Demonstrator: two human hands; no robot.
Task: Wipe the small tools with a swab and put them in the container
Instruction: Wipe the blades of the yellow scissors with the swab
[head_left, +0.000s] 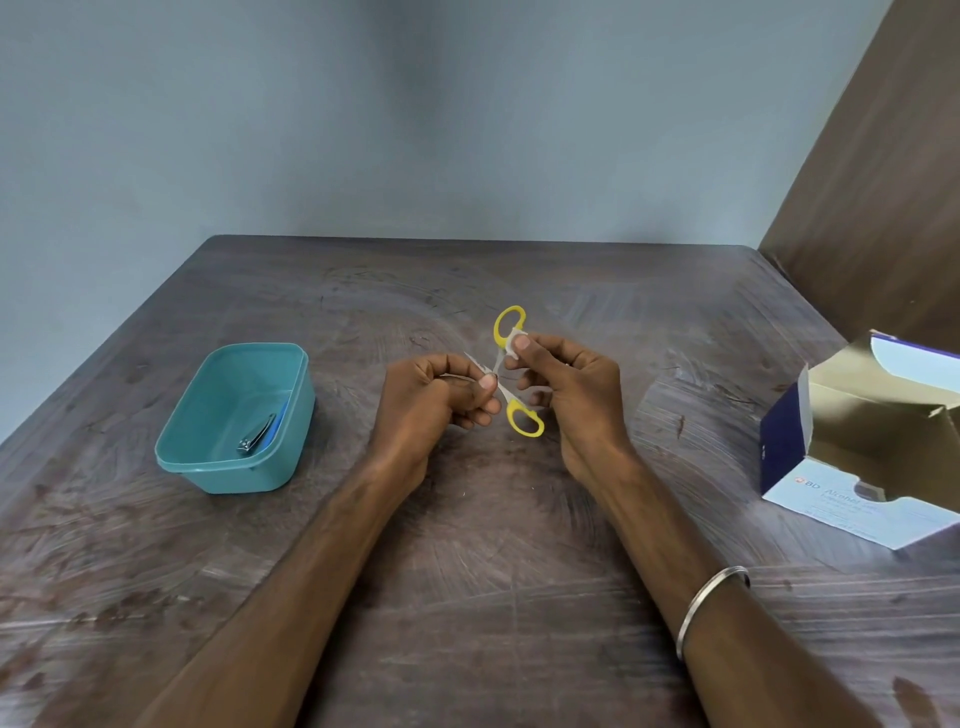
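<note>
Small scissors with yellow handles (525, 420) are held above the middle of the table, their blades spread apart. My left hand (436, 402) pinches the scissors near the pivot and blades. My right hand (566, 379) pinches a small white swab (514, 344) against the upper yellow handle. To the left stands the teal container (189, 447), holding a metal nail clipper (257, 434) and a blue item beside it.
An opened blue-and-white box of alcohol swabs (852, 462) lies on the right of the dark wooden table (467, 571). A brown wooden panel (883, 182) rises at the back right. A grey wall stands behind the table.
</note>
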